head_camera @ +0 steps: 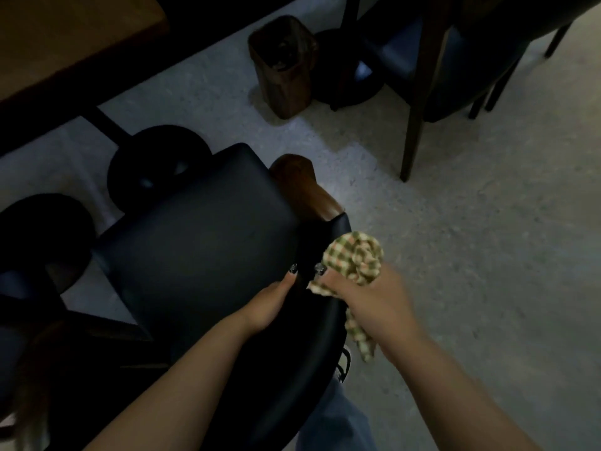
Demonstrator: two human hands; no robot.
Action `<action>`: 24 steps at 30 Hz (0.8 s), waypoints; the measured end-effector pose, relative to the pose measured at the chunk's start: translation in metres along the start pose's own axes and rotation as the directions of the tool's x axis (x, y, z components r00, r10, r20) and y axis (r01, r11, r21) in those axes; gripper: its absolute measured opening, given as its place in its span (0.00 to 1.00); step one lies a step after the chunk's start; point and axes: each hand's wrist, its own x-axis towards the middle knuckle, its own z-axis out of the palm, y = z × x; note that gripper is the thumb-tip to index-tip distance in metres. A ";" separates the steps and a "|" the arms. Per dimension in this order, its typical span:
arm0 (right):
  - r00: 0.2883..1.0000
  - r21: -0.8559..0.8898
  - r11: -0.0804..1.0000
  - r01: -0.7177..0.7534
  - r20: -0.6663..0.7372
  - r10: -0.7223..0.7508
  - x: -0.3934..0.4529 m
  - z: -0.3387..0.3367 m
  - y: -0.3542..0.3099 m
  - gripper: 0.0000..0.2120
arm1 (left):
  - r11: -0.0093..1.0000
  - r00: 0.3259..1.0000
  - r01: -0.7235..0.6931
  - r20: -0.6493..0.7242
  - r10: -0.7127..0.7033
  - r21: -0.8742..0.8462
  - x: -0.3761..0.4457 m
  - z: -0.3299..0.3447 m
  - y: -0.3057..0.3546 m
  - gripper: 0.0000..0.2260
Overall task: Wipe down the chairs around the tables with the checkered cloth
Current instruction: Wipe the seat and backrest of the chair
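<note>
**Cloth at chair backrest, both hands engaged**

Chair: black padded seat, centre-left; curved backrest at its near-right side, wooden arm end at far right. Seat's long axis runs near-left to far-right. Checkered cloth: bunched, just right of the backrest top, one tail hanging down toward the floor. Right hand: knuckles up, grip closed round the cloth. Left hand: fingers curled over the backrest edge, holding it. Worktop at far left.

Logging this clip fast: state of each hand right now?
Left hand: grips the chair backrest.
Right hand: holds the bunched checkered cloth.
</note>
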 end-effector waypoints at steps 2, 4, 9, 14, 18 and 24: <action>0.990 -0.042 0.997 0.063 -0.120 -0.068 -0.007 -0.009 -0.013 0.16 | 0.997 0.990 0.015 -0.139 -0.003 0.080 -0.013 -0.004 0.011 0.17; 0.982 0.034 0.994 0.107 -0.158 -0.101 -0.016 -0.020 -0.028 0.19 | 1.000 0.971 -0.009 -0.239 0.014 0.021 -0.036 -0.005 0.031 0.15; 0.968 0.209 0.946 0.246 -0.097 -0.231 -0.035 -0.039 -0.064 0.07 | 0.902 0.928 -0.299 -0.316 0.198 -0.312 -0.119 0.003 0.105 0.10; 0.982 0.488 0.866 0.113 0.080 -0.173 -0.058 -0.051 -0.117 0.07 | 0.729 0.877 -0.478 -0.315 0.362 -0.490 -0.194 0.015 0.151 0.20; 0.940 0.576 0.812 0.094 0.218 -0.263 -0.073 -0.058 -0.166 0.08 | 0.670 0.803 -0.587 -0.433 0.410 -0.455 -0.221 0.017 0.168 0.16; 0.897 0.418 0.882 0.217 0.271 -0.349 -0.078 -0.036 -0.223 0.06 | 0.554 0.687 -0.705 -0.618 0.382 -0.442 -0.233 -0.018 0.183 0.17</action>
